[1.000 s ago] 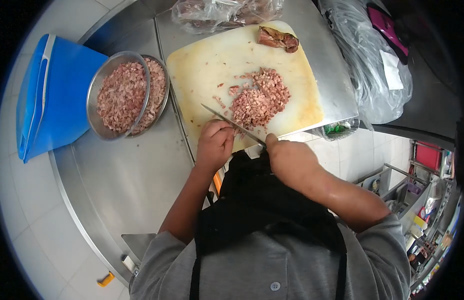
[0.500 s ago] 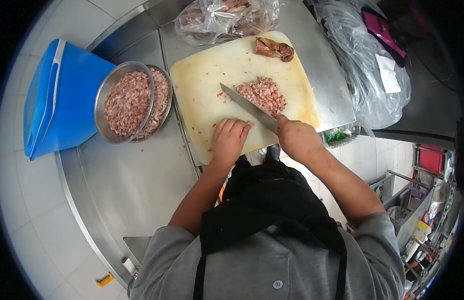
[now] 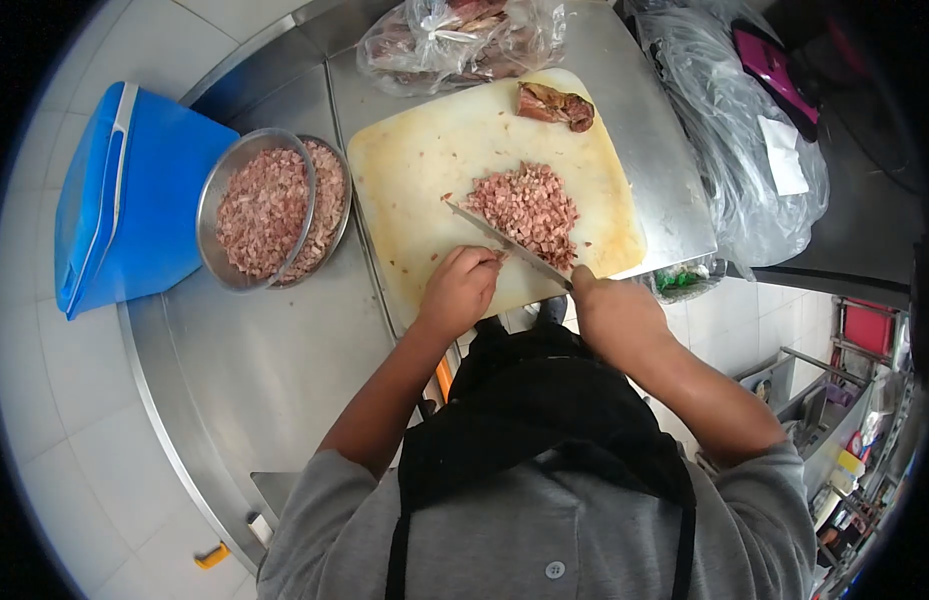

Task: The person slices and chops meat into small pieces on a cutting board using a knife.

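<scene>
My right hand (image 3: 621,317) is closed round the handle of a large knife (image 3: 514,247), whose blade points up and left over the white cutting board (image 3: 404,170). Along the blade's upper side lies a pile of diced meat (image 3: 524,208). My left hand (image 3: 460,290) is at the board's near edge with its fingers bent together, pinching a small bit of meat (image 3: 502,256) beside the blade. A larger chunk of meat (image 3: 554,106) rests at the board's far right corner.
Two bowls of diced meat (image 3: 259,215) stand left of the board, by a blue cooler box (image 3: 149,195). Behind the board lies a plastic bag of meat (image 3: 454,45). Clear plastic bags (image 3: 724,150) cover the right side. A metal shelf rack (image 3: 834,400) stands lower right.
The knife has moved down and right, its blade now edge-down beside the pile. The diced meat is more spread out. My left hand's fingers have drawn in, and the view has shifted slightly.
</scene>
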`<state>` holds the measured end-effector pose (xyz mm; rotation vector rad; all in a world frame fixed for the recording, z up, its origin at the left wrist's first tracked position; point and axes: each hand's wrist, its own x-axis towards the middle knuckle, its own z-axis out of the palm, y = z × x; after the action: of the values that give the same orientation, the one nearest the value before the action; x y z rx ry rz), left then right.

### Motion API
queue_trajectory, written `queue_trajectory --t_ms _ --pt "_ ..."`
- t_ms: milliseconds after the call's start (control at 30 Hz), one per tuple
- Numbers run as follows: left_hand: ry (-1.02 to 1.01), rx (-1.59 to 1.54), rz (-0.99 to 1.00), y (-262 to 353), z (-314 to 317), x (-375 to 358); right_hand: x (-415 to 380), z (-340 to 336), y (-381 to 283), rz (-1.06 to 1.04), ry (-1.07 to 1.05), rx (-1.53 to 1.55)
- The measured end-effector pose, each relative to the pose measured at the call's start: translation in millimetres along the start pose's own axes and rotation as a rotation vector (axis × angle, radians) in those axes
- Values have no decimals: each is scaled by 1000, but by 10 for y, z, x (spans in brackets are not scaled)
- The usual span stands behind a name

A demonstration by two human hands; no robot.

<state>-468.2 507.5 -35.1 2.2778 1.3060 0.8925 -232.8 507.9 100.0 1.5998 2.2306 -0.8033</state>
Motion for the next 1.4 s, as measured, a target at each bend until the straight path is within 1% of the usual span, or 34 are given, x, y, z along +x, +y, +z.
queue_trajectory --t_ms 100,200,300,433,500,567,600,667,733,767,833,867,933,1000,1033,1067,1100,1133,1167,1200,1233,1267,1333,1400 --pt "-18 0 -15 2 -17 0 14 264 55 -49 24 31" --pt "-29 1 -13 13 -37 31 171 212 -41 -1 -13 -1" --pt "-31 15 -11 -28 -29 -33 33 53 -77 -14 -7 35" --pt "-16 49 15 -35 -6 -35 77 250 -47 -23 -37 21" --pt "-3 35 12 -26 -12 -28 161 234 -71 -24 3 4" --pt "-6 19 8 0 -60 -71 44 163 -98 -36 17 16" --pt "-14 21 -6 16 -92 -94 13 126 -99 -47 35 20" --pt "-22 17 -23 69 -158 -120 96 303 -75 -24 19 24" --pt "3 -39 -132 109 -254 -132 121 342 -76 0 7 33" --pt "7 -32 -132 80 -287 -150 140 277 -87 -18 21 12" --pt "152 30 -130 44 -365 -224 84 210 -134 -32 29 3" --pt "150 30 -126 22 -411 -243 37 177 -149 -33 31 31" --pt "224 86 -222 -2 -485 -274 54 217 -122 -34 33 54" --pt "246 87 -232 10 -518 -271 171 410 -72 -69 8 68" --pt "277 94 -239 -12 -543 -252 164 353 -65 -74 15 67" --pt "276 98 -240 -53 -558 -315 110 266 -50 -76 70 93" --pt "206 117 -281 -103 -547 -425 58 217 -9 -73 125 116" --pt "143 132 -318 -111 -514 -470 16 197 101 -70 129 109" --pt "155 127 -313 -67 -480 -464 -44 166 265 -74 179 209" --pt "117 227 -363 -16 -442 -464 -105 131 438 -78 228 308" --pt "76 328 -417 23 -400 -459 -163 110 604 -15 222 414" --pt "85 324 -419 12 -318 -467 -231 180 801 23 255 431" --pt "-12 466 -480 -54 -116 -494 -405 355 1091 195 227 620" --pt "-2 437 -473 2 64 -345 -536 428 1251 484 75 1149"
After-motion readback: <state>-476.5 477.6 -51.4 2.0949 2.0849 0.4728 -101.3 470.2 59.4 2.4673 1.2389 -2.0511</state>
